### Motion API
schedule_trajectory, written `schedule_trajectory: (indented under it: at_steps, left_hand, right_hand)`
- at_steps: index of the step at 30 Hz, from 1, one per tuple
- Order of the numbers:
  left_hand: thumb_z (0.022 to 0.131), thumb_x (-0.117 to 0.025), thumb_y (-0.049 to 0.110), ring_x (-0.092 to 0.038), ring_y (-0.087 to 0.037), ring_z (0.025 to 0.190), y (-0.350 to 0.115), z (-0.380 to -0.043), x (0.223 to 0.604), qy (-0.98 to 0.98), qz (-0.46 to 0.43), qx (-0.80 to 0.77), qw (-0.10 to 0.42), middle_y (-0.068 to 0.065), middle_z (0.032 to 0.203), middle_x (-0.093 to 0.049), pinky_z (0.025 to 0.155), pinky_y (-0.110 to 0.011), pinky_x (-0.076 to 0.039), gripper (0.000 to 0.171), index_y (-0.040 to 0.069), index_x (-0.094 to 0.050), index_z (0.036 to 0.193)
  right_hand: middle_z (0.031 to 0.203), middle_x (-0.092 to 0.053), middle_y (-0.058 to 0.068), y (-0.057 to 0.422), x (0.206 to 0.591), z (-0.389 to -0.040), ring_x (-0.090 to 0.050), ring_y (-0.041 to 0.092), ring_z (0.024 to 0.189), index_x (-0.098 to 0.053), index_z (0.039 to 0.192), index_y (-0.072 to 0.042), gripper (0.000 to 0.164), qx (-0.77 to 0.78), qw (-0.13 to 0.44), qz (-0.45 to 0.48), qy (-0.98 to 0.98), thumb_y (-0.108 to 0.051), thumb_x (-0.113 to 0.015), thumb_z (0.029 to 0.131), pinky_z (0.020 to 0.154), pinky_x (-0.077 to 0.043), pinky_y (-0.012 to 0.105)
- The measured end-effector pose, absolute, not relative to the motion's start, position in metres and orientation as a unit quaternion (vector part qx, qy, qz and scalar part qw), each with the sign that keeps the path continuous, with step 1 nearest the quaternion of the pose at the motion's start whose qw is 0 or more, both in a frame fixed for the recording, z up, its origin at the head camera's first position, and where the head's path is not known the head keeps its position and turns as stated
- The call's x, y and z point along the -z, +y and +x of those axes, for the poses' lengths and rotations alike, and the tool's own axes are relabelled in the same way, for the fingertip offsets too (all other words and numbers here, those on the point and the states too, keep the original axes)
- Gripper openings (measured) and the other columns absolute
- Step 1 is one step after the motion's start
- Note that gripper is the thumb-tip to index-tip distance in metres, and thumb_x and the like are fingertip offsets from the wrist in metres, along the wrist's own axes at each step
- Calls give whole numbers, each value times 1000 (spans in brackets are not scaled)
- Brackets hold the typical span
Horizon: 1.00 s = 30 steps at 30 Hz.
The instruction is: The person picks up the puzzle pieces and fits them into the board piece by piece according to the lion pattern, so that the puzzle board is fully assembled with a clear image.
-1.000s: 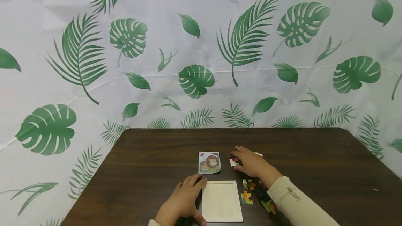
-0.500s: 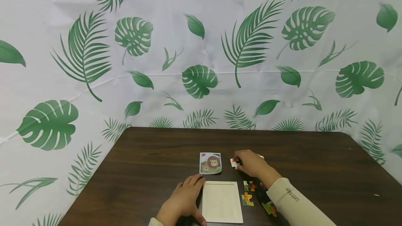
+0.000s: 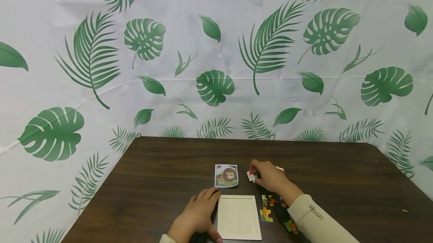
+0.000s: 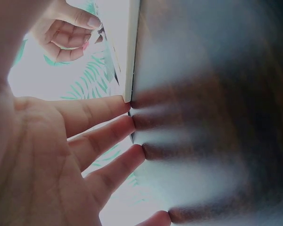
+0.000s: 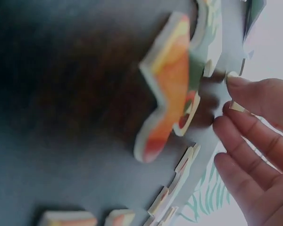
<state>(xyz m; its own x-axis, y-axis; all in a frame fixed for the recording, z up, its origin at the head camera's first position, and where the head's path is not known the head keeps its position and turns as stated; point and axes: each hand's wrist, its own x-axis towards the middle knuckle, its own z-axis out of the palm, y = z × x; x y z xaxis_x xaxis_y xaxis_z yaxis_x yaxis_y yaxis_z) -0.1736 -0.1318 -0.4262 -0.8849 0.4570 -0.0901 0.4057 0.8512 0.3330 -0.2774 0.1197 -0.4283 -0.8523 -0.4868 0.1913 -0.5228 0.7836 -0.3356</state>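
My right hand (image 3: 269,176) pinches a white jigsaw piece (image 3: 251,175) with a pink patch, low over the table right of the lion picture card (image 3: 226,175). In the right wrist view, a pale edge of that piece (image 5: 236,106) shows between thumb and fingers. My left hand (image 3: 197,212) rests at the left side of the pale wooden puzzle tray (image 3: 238,217), fingers spread. The left wrist view shows the left fingertips (image 4: 127,123) down on the table, the index finger touching the tray's corner.
Several colourful jigsaw pieces (image 3: 266,214) lie right of the tray, some partly hidden under my right forearm. Another piece (image 3: 280,169) peeks out behind the right hand. The dark wooden table (image 3: 162,168) ends at a leaf-patterned white cloth (image 3: 182,59).
My right fingers have come together on the pink-patched piece, which has turned slightly. The left hand stays in place by the tray. The head view has shifted a little.
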Motion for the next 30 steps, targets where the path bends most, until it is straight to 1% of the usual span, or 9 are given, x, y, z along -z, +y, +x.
schedule_trajectory:
  at_steps: [3, 8, 14, 17, 21, 24, 30]
  left_hand:
    - [43, -85, 56, -30, -29, 129, -131, -174, 427, 958, 227, -152, 83, -10, 143, -33, 90, -56, -35, 117, 6, -40, 138]
    - [42, -85, 57, -31, -29, 128, -131, -173, 427, 958, 230, -150, 78, -11, 142, -33, 90, -56, -35, 117, 6, -40, 138]
    - [40, -85, 58, -33, -31, 127, -132, -173, 426, 958, 233, -152, 66, -11, 142, -33, 90, -60, -34, 119, 6, -40, 137]
    - [40, -85, 58, -32, -31, 127, -132, -173, 425, 958, 231, -154, 68, -11, 142, -33, 90, -60, -33, 119, 6, -40, 137]
    - [40, -86, 57, -32, -31, 127, -133, -173, 424, 958, 228, -158, 73, -11, 142, -34, 90, -59, -33, 119, 5, -41, 137]
    - [41, -85, 57, -32, -31, 127, -133, -173, 424, 958, 228, -159, 76, -11, 141, -34, 90, -60, -33, 118, 5, -41, 137]
    - [41, -85, 58, -33, -31, 126, -131, -173, 423, 959, 229, -152, 70, -11, 141, -34, 89, -59, -35, 117, 5, -42, 136]
  right_hand:
    - [74, -56, -3, 121, 429, -277, -53, 13, 67, -56, 90, -11, 29, -223, 49, 277, -933, 0, -76, 72, 61, -47, 31]
    - [70, -52, -7, 122, 429, -276, -49, 10, 62, -56, 85, -13, 24, -260, 28, 259, -930, -2, -74, 75, 58, -44, 27]
    - [70, -56, -8, 120, 418, -270, -53, 8, 61, -59, 85, -13, 19, -305, 11, 267, -914, -2, -72, 77, 58, -46, 25]
    - [71, -59, -5, 117, 412, -264, -57, 9, 60, -60, 86, -10, 17, -340, -7, 276, -899, 1, -70, 78, 56, -48, 24]
    - [71, -60, -2, 109, 407, -254, -61, 15, 61, -61, 87, -6, 13, -373, -37, 281, -883, 2, -68, 80, 55, -49, 24]
    - [71, -59, -1, 101, 406, -247, -61, 17, 62, -62, 88, -6, 11, -387, -63, 283, -875, 0, -68, 81, 56, -49, 25]
    - [70, -61, -1, 87, 407, -234, -62, 18, 61, -64, 87, -5, 9, -403, -95, 279, -866, -2, -69, 80, 55, -48, 26]
